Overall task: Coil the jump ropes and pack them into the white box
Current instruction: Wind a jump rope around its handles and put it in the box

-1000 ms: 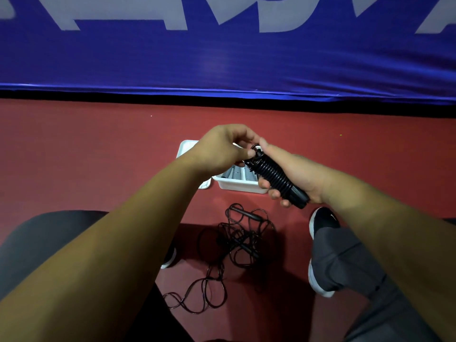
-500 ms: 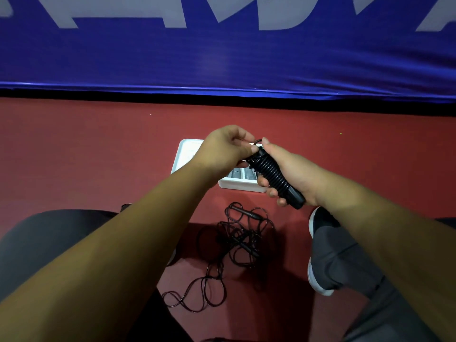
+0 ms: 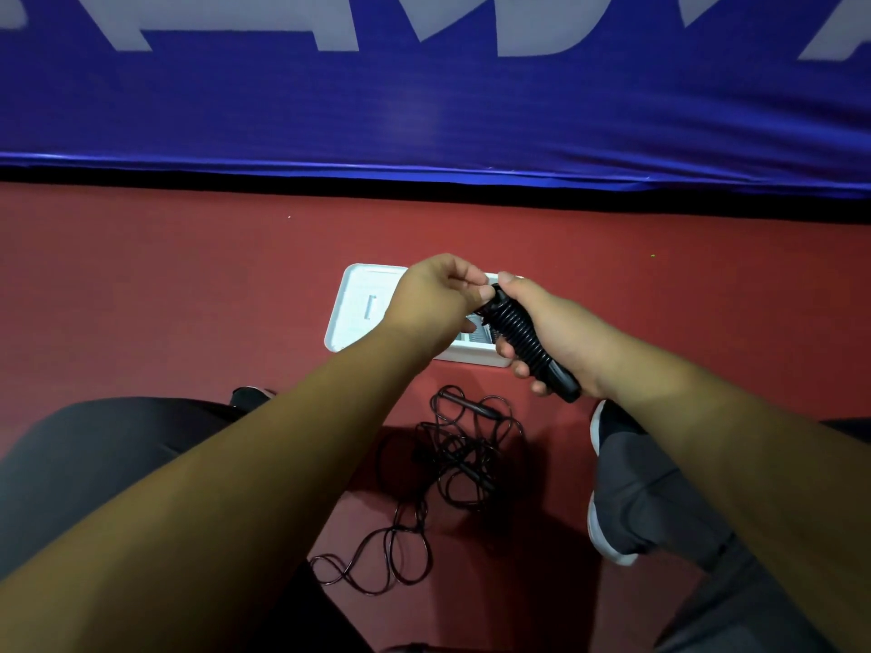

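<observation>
A wound rope (image 3: 523, 339) held over the box (image 3: 351, 313), centre frame.
The right hand (image 3: 561, 322) curls round it; the left hand (image 3: 431, 299) pinches its upper end. A loose rope (image 3: 459, 457) lies on the floor (image 3: 188, 299), below centre.

One wide-angle view is taken from the person's head and is aimed forward and down. The red floor (image 3: 188, 285) is seen from close above, the blue banner (image 3: 424, 115) is framed along the top edge, and the left hand (image 3: 431, 299) and right hand (image 3: 561, 322) are caught near the centre.

Coiled black jump rope (image 3: 524, 339) over open white box (image 3: 473, 361), loose black rope (image 3: 453, 449) tangled nearby
</observation>
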Tool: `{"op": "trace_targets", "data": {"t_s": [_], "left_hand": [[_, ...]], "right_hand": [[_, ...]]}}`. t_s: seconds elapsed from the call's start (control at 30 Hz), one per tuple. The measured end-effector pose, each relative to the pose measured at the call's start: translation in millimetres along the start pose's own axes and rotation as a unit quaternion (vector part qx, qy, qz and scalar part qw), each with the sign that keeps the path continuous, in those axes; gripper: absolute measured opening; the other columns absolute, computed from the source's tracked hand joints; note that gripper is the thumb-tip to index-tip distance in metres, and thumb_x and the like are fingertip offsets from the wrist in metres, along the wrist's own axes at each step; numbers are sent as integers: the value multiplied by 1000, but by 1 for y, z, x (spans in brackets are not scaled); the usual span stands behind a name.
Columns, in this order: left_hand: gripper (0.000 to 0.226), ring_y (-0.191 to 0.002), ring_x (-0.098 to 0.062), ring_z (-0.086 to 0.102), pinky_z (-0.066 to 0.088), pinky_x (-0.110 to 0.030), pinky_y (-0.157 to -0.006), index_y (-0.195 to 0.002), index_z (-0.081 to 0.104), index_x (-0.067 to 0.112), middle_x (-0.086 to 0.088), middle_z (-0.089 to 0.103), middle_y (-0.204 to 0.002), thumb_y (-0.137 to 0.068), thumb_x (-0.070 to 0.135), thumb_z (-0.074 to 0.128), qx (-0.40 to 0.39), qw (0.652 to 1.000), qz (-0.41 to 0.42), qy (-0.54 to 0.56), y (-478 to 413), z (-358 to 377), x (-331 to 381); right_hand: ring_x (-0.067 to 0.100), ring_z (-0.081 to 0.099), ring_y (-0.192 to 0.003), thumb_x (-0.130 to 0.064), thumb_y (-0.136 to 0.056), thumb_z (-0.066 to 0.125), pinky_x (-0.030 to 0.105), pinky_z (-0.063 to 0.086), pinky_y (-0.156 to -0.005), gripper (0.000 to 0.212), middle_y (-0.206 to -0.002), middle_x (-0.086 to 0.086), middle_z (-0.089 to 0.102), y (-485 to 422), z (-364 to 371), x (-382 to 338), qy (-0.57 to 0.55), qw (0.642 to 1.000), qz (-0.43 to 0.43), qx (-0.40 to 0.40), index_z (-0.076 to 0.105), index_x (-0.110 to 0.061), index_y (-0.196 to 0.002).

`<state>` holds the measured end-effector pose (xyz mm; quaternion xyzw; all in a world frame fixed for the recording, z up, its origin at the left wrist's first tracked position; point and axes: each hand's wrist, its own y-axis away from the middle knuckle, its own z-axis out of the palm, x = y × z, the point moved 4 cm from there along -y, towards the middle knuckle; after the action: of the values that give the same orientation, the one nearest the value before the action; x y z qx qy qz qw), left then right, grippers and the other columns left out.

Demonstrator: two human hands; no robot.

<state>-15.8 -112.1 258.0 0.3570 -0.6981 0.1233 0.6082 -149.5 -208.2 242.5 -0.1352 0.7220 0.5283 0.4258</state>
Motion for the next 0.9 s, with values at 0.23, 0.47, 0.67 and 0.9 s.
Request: {"op": "trace_targets", "data": {"t_s": [0.23,0.47,0.67,0.9], "left_hand": [[6,-88,-15,76,59,-19,-80,-106,68,-1,-16,74,-103,-101,0,65,-61,982,-114,138,-7,4,-20],[27,-107,-23,76,60,-32,-97,-121,69,5,-16,78,-110,-95,0,73,-83,971,-135,181,-3,2,-17],[22,-87,-14,73,60,-29,-85,-114,73,15,-6,74,-98,-94,8,77,-65,990,-84,96,-5,-1,-17],[14,-72,-13,63,54,-19,-61,-114,70,13,-7,61,-85,-101,8,67,-53,997,-20,43,-1,2,-13]], "right_hand": [[18,60,-60,-73,-100,42,32,51,-55,59,-77,3,67,-3,-1,1,9,1000,-2,28,69,-22,-111],[19,62,-59,-79,-97,43,33,51,-55,62,-79,1,68,-6,-1,0,-9,999,2,34,69,-26,-115],[20,60,-58,-76,-100,41,32,50,-55,58,-79,2,66,-5,2,0,-34,999,-1,23,69,-27,-113],[22,57,-57,-74,-101,39,31,47,-54,59,-77,5,64,-3,3,2,-46,999,-2,-3,67,-23,-114]]}}
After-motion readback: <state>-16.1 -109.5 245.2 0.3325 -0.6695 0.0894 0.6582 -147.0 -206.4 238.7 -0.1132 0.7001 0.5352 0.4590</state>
